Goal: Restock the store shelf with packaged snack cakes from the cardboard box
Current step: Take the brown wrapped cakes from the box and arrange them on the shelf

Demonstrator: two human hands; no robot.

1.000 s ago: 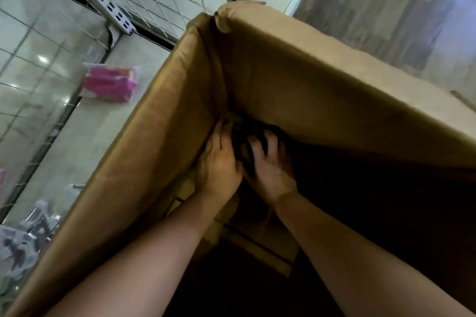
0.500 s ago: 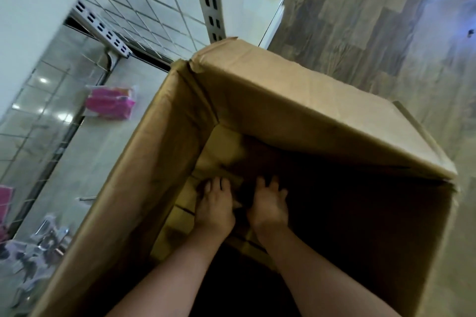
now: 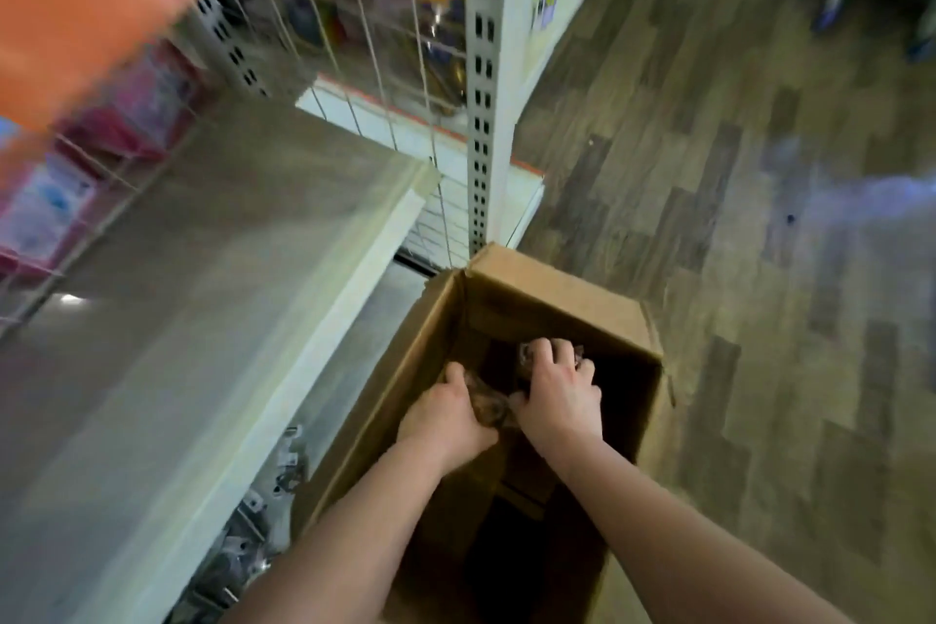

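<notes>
An open brown cardboard box point(image 3: 562, 299) stands on the floor beside the store shelf point(image 3: 243, 279). Both my hands are inside its top. My left hand point(image 3: 445, 413) is closed on a dark brown packaged snack cake point(image 3: 486, 403). My right hand point(image 3: 559, 388) grips more dark packaged snack cakes point(image 3: 529, 352) just beyond it. The two hands touch at the thumbs. The rest of the box's inside is dark and I cannot make out its contents.
A white slotted upright point(image 3: 486, 81) and wire grid point(image 3: 354, 15) rise behind the box. Pink packages point(image 3: 76, 177) lie at the shelf's far left, an orange shelf edge point(image 3: 91, 0) overhead. Dark packets point(image 3: 243, 552) sit on the lower level. Wood-pattern floor point(image 3: 759, 269) spreads to the right.
My hands have risen from the box's bottom to near its top, now gripping dark packages. My head has lifted, so the box looks smaller and the shelf fills the left.
</notes>
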